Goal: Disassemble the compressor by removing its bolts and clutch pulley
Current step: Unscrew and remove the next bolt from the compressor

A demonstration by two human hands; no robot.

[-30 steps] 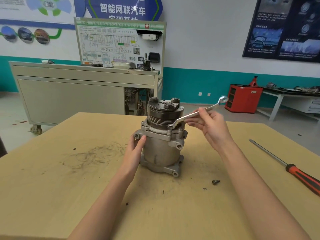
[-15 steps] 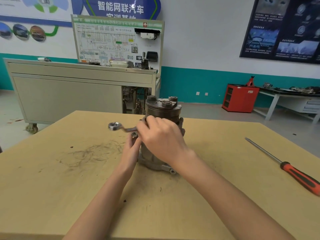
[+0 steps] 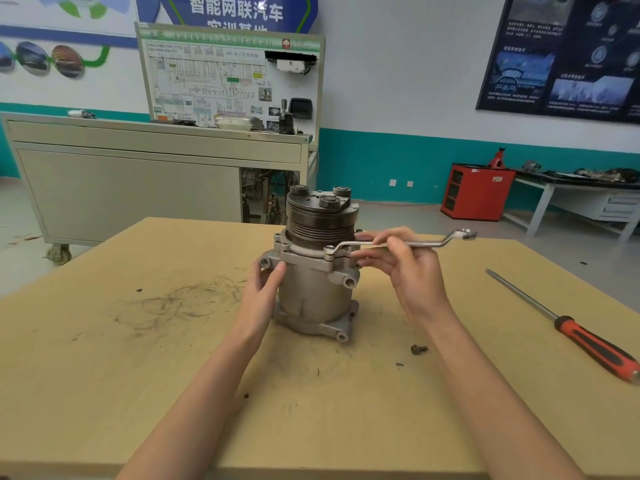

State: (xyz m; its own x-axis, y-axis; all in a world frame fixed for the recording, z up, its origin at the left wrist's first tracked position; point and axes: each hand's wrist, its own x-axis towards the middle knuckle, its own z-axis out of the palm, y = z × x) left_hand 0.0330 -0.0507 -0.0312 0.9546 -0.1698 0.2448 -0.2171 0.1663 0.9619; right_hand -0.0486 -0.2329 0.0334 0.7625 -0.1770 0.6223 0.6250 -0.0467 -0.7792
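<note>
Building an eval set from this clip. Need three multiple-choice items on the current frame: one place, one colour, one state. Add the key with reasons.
1. Where is the loose bolt?
A. on the floor
B. on the table, right of the compressor base
C. in a tray

2. What colour is the screwdriver handle?
A. blue
B. orange and black
C. green

3. What state is the ring wrench in?
A. lying flat on the table
B. held in the air, clear of everything
C. ring set on a bolt at the compressor's upper flange

Key: 1 B, it lies on bare wood near the base. 2 B, the grip is orange with black inlay. 3 C, the right hand pinches the shank while the ring sits on the flange bolt.
</note>
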